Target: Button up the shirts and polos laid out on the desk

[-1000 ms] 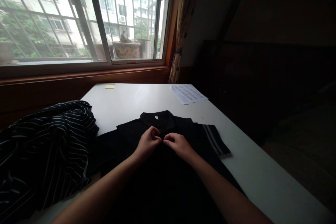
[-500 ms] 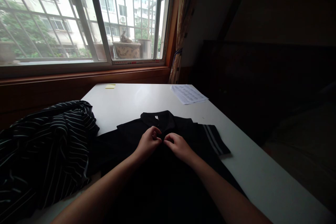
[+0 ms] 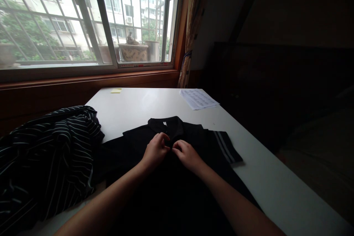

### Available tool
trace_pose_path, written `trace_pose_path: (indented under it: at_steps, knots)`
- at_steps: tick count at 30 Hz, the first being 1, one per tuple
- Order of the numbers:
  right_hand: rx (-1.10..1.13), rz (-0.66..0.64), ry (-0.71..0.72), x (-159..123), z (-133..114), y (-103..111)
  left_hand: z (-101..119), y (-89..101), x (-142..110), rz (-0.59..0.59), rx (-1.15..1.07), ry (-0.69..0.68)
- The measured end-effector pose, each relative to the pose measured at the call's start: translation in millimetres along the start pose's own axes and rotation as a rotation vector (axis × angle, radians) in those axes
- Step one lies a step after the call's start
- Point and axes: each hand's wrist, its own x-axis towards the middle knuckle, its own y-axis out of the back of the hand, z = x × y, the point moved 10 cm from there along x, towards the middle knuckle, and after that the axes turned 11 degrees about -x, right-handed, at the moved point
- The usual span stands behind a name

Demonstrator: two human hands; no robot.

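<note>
A black polo shirt lies spread on the white table, its collar pointing away from me and a small pale label inside the neck. Two grey stripes run round the cuff of its right-hand sleeve. Just below the collar, my left hand pinches the shirt's front with curled fingers. Close beside it, my right hand pinches the same part of the front, thumb and forefinger together. Whatever small detail sits between the fingertips is too dark to make out.
A crumpled black cloth with white stripes is heaped at the left. Printed sheets lie at the far right of the table, and a yellow sticky note at the far left. Behind stand a barred window and a curtain.
Both hands stay almost where they were at the shirt's front. The right fingertips have shifted very slightly to the left; the shirt itself has not moved.
</note>
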Motion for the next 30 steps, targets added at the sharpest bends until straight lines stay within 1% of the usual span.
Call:
trace_pose_path:
  at_steps: [3, 8, 15, 23, 30]
  knots:
    - [-0.007, -0.002, 0.005, -0.3, -0.7, 0.0, -1.1, -0.3, 1.1, -0.015, -0.001, 0.021]
    - [-0.004, -0.003, 0.0, -0.5, -0.9, 0.9, -3.0, -0.4, 2.3, -0.03, -0.068, 0.052]
    - [0.048, 0.003, 0.012, -0.9, -0.7, 3.6, -5.9, 0.5, 0.1, 0.004, -0.111, 0.075]
    - [0.082, -0.038, -0.002, 0.2, -0.4, 4.5, -7.8, 1.4, -2.3, 0.033, -0.145, 0.083]
    - [0.035, -0.013, -0.005, -0.6, -0.7, 4.8, -4.1, -0.2, -0.9, 0.019, -0.158, 0.069]
